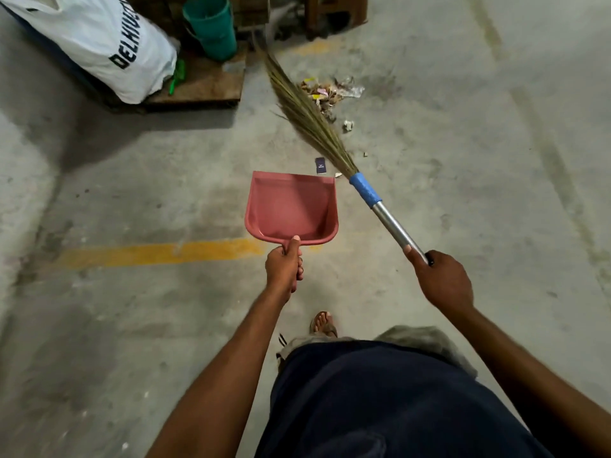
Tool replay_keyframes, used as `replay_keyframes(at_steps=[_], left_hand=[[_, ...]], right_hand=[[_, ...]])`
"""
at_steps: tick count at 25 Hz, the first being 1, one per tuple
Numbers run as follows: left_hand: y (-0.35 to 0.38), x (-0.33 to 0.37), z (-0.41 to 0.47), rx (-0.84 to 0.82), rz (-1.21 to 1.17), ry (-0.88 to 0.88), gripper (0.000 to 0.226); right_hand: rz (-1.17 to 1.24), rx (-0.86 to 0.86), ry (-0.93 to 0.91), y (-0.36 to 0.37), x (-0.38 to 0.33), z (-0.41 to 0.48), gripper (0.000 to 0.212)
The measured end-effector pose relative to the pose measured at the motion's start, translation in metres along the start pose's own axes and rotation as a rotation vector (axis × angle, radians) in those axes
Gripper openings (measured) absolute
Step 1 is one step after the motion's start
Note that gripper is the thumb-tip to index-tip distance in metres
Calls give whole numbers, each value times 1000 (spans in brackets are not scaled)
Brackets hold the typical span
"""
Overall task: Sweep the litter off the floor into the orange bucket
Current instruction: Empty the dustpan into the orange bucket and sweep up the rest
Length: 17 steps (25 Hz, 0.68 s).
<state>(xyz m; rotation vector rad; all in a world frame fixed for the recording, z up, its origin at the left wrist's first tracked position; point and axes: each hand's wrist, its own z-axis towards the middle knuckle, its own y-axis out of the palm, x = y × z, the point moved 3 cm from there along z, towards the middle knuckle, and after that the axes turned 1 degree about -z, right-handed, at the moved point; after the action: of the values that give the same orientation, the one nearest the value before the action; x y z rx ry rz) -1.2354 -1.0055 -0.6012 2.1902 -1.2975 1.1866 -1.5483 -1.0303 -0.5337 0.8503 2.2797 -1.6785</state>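
Observation:
My left hand (285, 266) grips the handle of a pink-red dustpan (291, 208), held above the concrete floor with its mouth pointing away from me. My right hand (441, 278) grips the metal handle of a grass broom (307, 117) with a blue collar; its bristles reach up and left, raised past a pile of litter (327, 92) of paper scraps and clear plastic. A crumpled white scrap (347, 125) and a small dark card (320, 165) lie nearer to me. No orange bucket is in view.
A white printed sack (99, 47) lies on a low wooden pallet (205, 87) at the upper left, with a green bucket (211, 26) behind it. Wooden furniture (334, 14) stands at the top. A yellow painted line (158, 252) crosses the floor. My sandalled foot (323, 323) is below the dustpan.

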Motion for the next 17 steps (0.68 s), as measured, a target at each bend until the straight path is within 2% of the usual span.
replay_keyframes(at_steps=[5,9,17], left_hand=[[42,48,80,-11,69,-61,42],[81,68,135,42,56,-145,40],[171,87,216,141,81,-318,41]], right_hand=[[45,-81,129,-5,-9,114,89],[65,-183,214,-5,-1,208,82],[-319,-477,157,-8,-12,388,55]])
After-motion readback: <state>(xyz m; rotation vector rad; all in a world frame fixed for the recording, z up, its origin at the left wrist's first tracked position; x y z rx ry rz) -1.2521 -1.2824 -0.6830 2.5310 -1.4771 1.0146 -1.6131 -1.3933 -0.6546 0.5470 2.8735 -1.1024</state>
